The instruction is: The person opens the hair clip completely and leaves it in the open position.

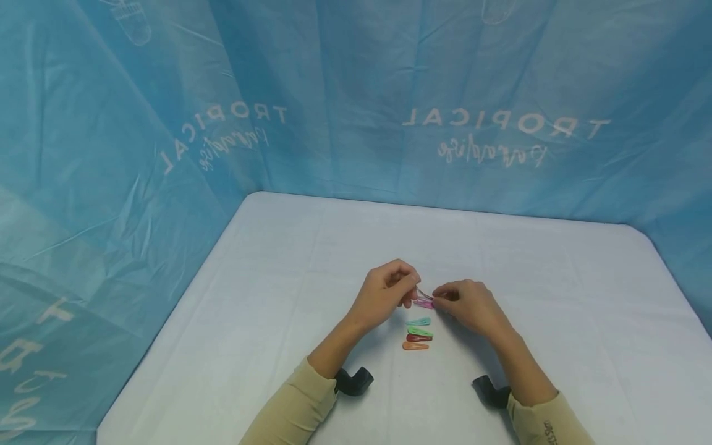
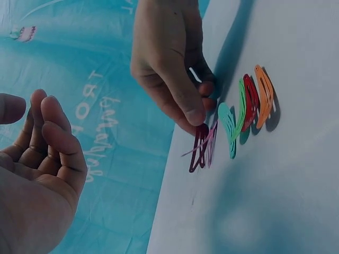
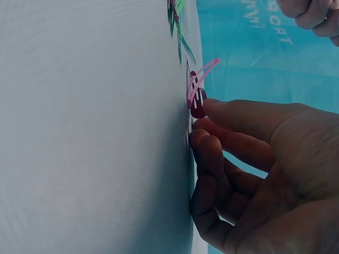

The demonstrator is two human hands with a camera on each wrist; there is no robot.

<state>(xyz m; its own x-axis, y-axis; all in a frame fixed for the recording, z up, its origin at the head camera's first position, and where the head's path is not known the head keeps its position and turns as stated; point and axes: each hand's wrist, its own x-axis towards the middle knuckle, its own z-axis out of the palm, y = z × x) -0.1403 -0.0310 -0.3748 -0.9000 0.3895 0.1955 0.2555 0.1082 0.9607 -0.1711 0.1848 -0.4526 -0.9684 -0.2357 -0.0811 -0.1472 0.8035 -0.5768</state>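
Holding a maroon clip [image 3: 197,110], the right grip [image 1: 473,304] pinches its end.

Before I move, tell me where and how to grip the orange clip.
Probably pinch the orange clip by its left end, coming down from the near side: in the head view that end looks broader, no clip lies nearer, and the red clip crowds its far edge.
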